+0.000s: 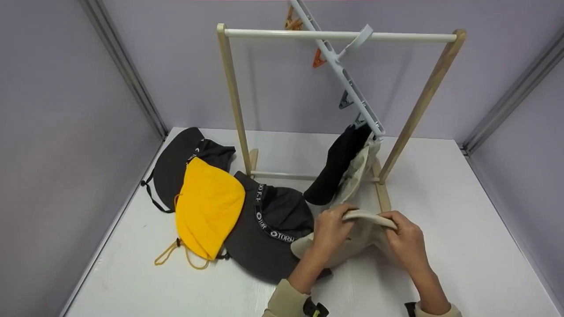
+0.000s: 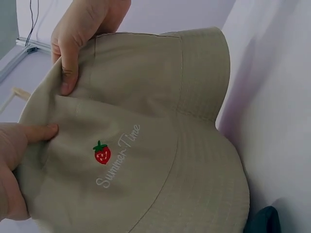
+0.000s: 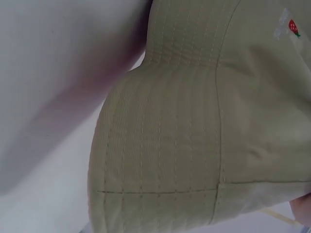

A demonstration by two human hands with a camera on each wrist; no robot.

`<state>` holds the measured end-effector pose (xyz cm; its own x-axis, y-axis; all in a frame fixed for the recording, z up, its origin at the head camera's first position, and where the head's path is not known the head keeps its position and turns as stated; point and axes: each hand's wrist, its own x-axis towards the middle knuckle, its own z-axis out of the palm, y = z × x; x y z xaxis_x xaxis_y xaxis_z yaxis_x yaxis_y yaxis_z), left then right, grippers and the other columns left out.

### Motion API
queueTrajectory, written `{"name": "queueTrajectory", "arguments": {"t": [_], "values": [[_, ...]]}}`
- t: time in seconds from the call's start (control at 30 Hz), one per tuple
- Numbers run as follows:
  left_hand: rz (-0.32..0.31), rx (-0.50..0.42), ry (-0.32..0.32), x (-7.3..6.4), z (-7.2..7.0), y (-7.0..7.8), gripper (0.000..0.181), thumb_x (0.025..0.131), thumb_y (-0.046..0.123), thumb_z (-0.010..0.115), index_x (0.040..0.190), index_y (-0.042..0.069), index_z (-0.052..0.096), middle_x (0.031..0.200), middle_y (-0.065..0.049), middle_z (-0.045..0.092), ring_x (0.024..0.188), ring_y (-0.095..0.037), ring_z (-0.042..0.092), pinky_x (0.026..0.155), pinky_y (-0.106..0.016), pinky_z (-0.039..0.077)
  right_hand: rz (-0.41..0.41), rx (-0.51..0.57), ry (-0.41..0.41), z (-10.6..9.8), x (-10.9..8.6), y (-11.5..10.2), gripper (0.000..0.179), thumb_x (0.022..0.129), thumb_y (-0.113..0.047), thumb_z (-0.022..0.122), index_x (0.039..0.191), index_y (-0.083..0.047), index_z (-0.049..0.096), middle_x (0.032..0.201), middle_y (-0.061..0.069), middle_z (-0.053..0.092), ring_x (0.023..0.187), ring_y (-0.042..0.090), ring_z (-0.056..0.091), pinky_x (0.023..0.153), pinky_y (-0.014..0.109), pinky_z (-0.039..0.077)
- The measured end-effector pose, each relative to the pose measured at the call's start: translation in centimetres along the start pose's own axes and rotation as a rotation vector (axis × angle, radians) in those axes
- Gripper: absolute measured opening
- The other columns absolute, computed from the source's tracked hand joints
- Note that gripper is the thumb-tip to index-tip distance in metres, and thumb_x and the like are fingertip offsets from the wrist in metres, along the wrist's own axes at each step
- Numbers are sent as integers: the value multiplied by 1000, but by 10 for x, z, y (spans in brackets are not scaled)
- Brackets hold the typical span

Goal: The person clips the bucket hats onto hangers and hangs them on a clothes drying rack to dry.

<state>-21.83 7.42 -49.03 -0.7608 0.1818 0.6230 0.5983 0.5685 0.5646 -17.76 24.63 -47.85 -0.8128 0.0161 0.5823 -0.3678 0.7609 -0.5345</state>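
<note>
Both hands hold a beige bucket hat low over the table, in front of the rack. My left hand grips the left part of its folded crown. On the right part, my right hand pinches the cloth between thumb and fingers. A red strawberry and white "Summer Time" lettering are embroidered on the hat in the left wrist view. In the right wrist view the stitched brim hangs down. Left of the hands lies a dark grey cap with a lettered band.
A wooden rack carries a white clip hanger, slanted across its top bar. A black hat and another beige cloth item hang from its near end. A yellow hat and a black cap lie at left.
</note>
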Motion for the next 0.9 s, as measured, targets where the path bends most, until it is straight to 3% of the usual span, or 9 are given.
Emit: {"name": "queueTrajectory", "arguments": {"t": [0.13, 0.3, 0.5, 0.77, 0.9], "values": [[127, 10, -40, 1, -2, 1, 39, 73, 19, 78, 111, 19, 67, 103, 7, 65, 91, -6, 60, 75, -17, 45, -10, 15, -14, 0, -1, 0, 32, 69, 18, 66, 90, -6, 66, 85, 3, 66, 76, 15, 61, 64, 11, 39], [215, 29, -21, 6, -1, 2, 21, 77, 18, 75, 98, 19, 71, 93, 8, 67, 82, -5, 61, 71, -16, 45, -33, 18, -28, -1, -1, -1, 31, 70, 15, 69, 90, -8, 66, 85, 1, 66, 78, 15, 62, 67, 11, 40], [176, -13, -14, 10, -6, 1, 15, 75, 7, 74, 86, 17, 73, 83, 9, 68, 73, 0, 62, 65, -12, 45, -84, 39, -32, -5, 2, -1, 34, 70, 18, 66, 90, -8, 67, 86, -1, 66, 79, 14, 62, 69, 10, 40], [88, -172, -50, 13, -17, 2, 17, 76, 1, 71, 87, 13, 74, 82, 6, 69, 73, 1, 61, 66, -11, 44, -26, 25, -181, -13, -1, 2, 35, 68, 10, 74, 100, -3, 67, 97, 11, 65, 88, 29, 61, 71, 46, 46], [75, -165, -98, 16, -23, 2, 20, 77, 0, 69, 90, 14, 74, 84, 7, 69, 74, 1, 61, 65, -11, 44, -63, 9, -127, -13, -1, 2, 29, 68, 9, 74, 95, -1, 69, 88, 12, 68, 74, 22, 64, 63, 42, 49]]}}
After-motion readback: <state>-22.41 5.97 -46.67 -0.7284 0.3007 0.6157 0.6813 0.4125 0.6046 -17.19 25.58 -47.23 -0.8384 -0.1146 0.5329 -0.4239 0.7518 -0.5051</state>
